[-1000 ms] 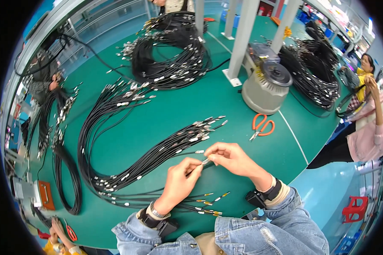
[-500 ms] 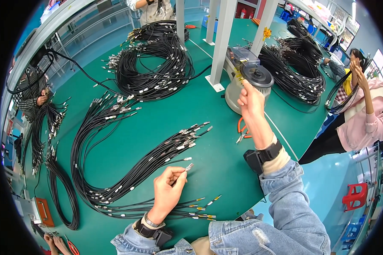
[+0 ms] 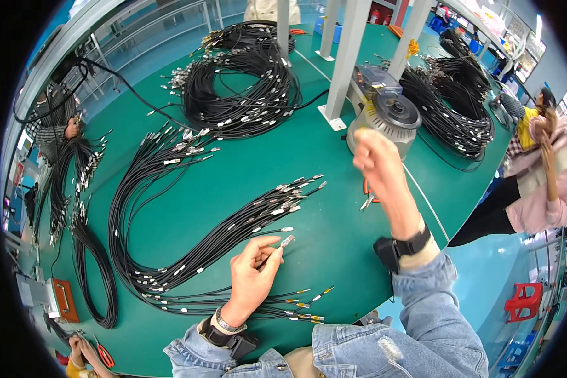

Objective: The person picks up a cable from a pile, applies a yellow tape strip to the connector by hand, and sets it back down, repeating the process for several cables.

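My left hand (image 3: 253, 276) pinches a black cable close to its silvery metal end connector (image 3: 288, 240), which sticks out past the fingertips. Beside and beneath that hand lies a long curved bundle of black cables (image 3: 189, 258) with white labels and metal ends. Several cable ends with yellow wraps (image 3: 305, 305) spread out to the right of my left wrist. My right hand (image 3: 382, 169), smeared by motion, is raised with its fingers closed just in front of a round grey tape dispenser (image 3: 390, 123). A bit of yellow tape (image 3: 363, 131) shows faintly at its fingertips.
Orange-handled pliers (image 3: 368, 196) lie behind my right wrist. Large cable coils (image 3: 239, 126) stand at the back, another (image 3: 447, 107) at the back right. Grey metal posts (image 3: 346, 69) rise from the green table (image 3: 324, 252). Other people work around its edges.
My right hand has drawn back from the dispenser toward me, fingers still closed. The whole view has shifted slightly. My left hand keeps its pinch on the cable.
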`<state>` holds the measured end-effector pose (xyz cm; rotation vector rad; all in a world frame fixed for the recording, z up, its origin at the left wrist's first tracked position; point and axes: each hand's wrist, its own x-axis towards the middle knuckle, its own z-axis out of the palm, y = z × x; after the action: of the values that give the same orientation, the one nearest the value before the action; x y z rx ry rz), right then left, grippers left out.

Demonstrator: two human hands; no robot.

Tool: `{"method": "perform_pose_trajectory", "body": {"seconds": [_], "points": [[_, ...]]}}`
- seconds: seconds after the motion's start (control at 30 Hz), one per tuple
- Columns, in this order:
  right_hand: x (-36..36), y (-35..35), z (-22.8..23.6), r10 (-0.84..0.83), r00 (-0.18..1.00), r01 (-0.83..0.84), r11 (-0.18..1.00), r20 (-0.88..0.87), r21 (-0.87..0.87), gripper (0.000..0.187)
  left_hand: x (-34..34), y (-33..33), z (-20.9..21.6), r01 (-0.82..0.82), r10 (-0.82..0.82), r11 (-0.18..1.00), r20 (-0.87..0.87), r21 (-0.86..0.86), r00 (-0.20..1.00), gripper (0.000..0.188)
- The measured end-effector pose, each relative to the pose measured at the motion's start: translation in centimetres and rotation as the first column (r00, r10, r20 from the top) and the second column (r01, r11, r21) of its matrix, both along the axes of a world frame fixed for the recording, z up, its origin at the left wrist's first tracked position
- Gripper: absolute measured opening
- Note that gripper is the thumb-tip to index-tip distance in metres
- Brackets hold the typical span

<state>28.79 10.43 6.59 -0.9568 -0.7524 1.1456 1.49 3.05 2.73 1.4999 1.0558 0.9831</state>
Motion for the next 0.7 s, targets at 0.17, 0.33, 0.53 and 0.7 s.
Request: {"method": "perform_pose_trajectory", "body": {"seconds": [0.17,0.33,0.53,0.7], "points": [[-5.7,-7.4,-1.0,0.410,0.885,-0.396,0.912,0.220,-0.104,0.011,0.0,-0.1,0.0,0.004,-0.001,0.996,-0.025,0.095,1.000,0.017],[-9.2,-10.2,-3.0,0.514,0.807,-0.490,0.858,0.292,-0.157,0.011,0.2,-0.4,0.1,0.022,-0.019,0.993,-0.028,0.119,0.999,0.020],[-10.1,-10.2,-3.8,0.516,0.802,-0.475,0.856,0.301,-0.202,0.009,0.3,-0.6,-0.1,0.023,-0.023,0.989,-0.003,0.146,1.000,0.019],[-9.9,-9.9,-4.2,0.469,0.808,-0.416,0.883,0.357,-0.218,0.011,0.4,-0.6,-0.1,0.028,-0.026,0.990,-0.013,0.140,1.000,0.018]]}}
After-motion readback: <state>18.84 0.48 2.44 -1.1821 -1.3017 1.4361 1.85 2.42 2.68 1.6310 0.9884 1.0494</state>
